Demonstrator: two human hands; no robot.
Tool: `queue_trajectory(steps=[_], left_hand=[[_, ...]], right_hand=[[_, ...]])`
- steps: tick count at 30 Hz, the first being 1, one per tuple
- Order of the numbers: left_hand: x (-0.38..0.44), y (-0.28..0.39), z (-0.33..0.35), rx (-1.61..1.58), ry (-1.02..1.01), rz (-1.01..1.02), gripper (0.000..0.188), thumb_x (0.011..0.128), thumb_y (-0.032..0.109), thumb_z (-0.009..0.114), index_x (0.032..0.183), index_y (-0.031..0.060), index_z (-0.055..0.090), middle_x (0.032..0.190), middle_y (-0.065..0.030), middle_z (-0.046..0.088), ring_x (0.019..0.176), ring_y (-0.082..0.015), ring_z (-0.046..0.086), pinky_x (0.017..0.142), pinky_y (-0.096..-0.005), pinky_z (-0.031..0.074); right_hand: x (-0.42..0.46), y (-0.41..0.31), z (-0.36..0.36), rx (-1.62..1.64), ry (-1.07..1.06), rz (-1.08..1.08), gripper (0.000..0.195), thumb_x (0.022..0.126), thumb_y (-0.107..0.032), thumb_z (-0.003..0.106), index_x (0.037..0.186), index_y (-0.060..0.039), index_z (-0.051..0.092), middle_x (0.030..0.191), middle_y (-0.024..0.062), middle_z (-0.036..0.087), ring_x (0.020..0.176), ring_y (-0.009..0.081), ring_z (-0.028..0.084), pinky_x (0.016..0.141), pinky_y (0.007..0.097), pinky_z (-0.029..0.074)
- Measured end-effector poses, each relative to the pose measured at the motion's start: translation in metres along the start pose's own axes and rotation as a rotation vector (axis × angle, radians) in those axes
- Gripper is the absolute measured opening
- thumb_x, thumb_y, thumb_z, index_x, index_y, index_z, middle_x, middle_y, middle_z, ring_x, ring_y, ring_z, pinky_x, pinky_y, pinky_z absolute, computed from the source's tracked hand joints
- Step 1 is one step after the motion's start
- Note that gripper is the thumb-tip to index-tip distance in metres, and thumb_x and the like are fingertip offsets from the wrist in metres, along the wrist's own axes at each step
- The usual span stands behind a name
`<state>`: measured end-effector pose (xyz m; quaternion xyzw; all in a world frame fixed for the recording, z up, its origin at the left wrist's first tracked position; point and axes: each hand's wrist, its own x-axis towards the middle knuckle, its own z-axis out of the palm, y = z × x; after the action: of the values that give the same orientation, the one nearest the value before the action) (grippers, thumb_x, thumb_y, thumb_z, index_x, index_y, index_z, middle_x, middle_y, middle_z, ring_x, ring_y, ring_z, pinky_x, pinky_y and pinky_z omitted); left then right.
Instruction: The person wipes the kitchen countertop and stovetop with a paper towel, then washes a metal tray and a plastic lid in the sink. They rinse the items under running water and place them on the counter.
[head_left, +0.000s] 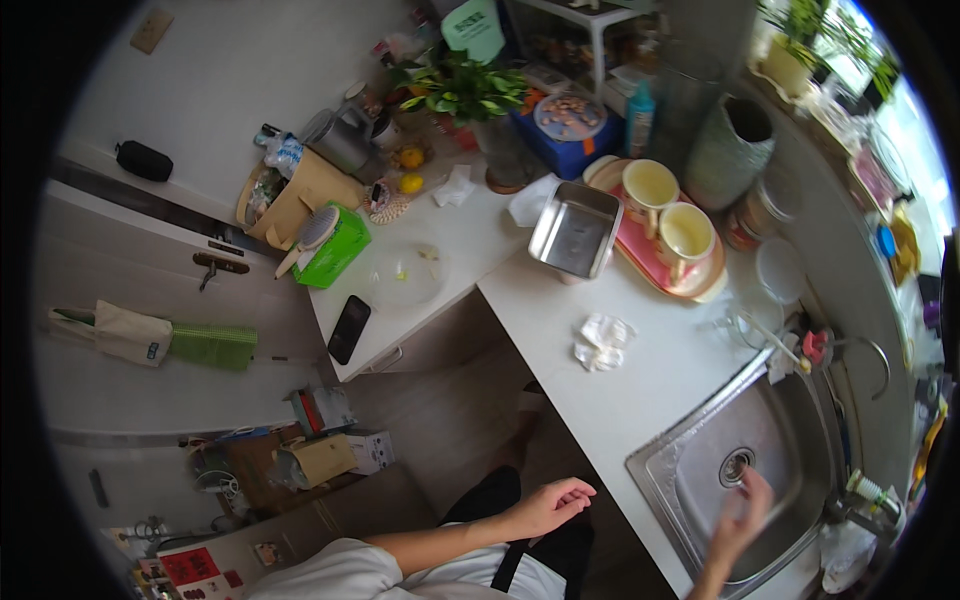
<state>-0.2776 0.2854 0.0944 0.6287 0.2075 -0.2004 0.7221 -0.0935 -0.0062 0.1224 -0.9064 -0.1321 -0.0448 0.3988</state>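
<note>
My left hand (553, 508) hangs in front of my body near the counter's edge, its fingers loosely curled; whether it holds anything does not show. Over the stainless steel sink (697, 480), my right hand (742, 510) is blurred, with its fingertips near the drain strainer (736, 466) in the view; whether they touch it cannot be told. Crumpled white tissue (603, 342) lies on the counter beyond the sink. Farther back, a rectangular metal pan (576, 231) stands beside a pink tray (645, 262), which carries two yellow mugs (650, 185), (686, 231).
A curved faucet (874, 367) and glass jars (757, 315) border the sink. On the left counter are a black phone (349, 330), a clear plate (409, 274), a green tissue box (334, 247) and a paper bag (319, 187). A potted plant (480, 94) stands farther back.
</note>
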Motion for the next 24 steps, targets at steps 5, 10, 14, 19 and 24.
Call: queue_trajectory(steps=[5, 10, 14, 19, 24], left_hand=[[0.015, 0.079, -0.101, 0.305, 0.35, 0.399, 0.016, 0.101, 0.001, 0.062, 0.115, 0.0013, 0.068, 0.104, -0.0077, 0.068, 0.091, -0.0163, 0.067, 0.076, -0.0284, 0.055], [0.047, 0.133, -0.21, 0.254, 0.673, 0.508, 0.016, 0.101, -0.002, 0.059, 0.116, -0.0013, 0.064, 0.108, -0.0104, 0.066, 0.091, -0.0168, 0.067, 0.081, -0.0281, 0.054], [0.03, 0.115, -0.233, 0.235, 0.588, 0.451, 0.016, 0.101, -0.004, 0.058, 0.115, -0.0013, 0.065, 0.106, -0.0108, 0.066, 0.09, -0.0174, 0.067, 0.081, -0.0288, 0.054], [0.012, 0.072, -0.225, 0.176, 0.404, 0.332, 0.02, 0.098, -0.006, 0.059, 0.117, -0.0011, 0.065, 0.105, -0.0113, 0.066, 0.088, -0.0204, 0.067, 0.077, -0.0317, 0.056], [0.005, 0.057, -0.223, 0.221, 0.308, 0.302, 0.018, 0.099, -0.003, 0.06, 0.116, -0.0012, 0.066, 0.102, -0.0125, 0.067, 0.086, -0.0241, 0.068, 0.076, -0.0336, 0.056]], right_hand=[[0.089, -0.138, 0.189, 0.032, -0.347, -0.205, 0.056, 0.093, -0.001, 0.066, 0.146, 0.0037, 0.051, 0.155, 0.0248, 0.047, 0.145, 0.0427, 0.044, 0.12, 0.0482, 0.037], [0.057, -0.145, 0.256, -0.189, -0.484, -0.274, 0.057, 0.095, -0.005, 0.062, 0.147, 0.0103, 0.045, 0.158, 0.0291, 0.041, 0.149, 0.0481, 0.036, 0.124, 0.0539, 0.031], [0.049, -0.148, 0.247, -0.203, -0.603, -0.273, 0.056, 0.092, 0.004, 0.057, 0.146, 0.0099, 0.046, 0.158, 0.0294, 0.041, 0.149, 0.0477, 0.037, 0.123, 0.0535, 0.032], [0.079, -0.179, 0.316, -0.109, -0.579, -0.41, 0.054, 0.09, 0.009, 0.052, 0.144, 0.0092, 0.05, 0.156, 0.0271, 0.045, 0.149, 0.0448, 0.038, 0.123, 0.0513, 0.034], [0.129, -0.238, 0.407, -0.06, -0.531, -0.514, 0.058, 0.086, 0.003, 0.053, 0.144, 0.0077, 0.051, 0.154, 0.0223, 0.049, 0.148, 0.0382, 0.042, 0.124, 0.0471, 0.034]])
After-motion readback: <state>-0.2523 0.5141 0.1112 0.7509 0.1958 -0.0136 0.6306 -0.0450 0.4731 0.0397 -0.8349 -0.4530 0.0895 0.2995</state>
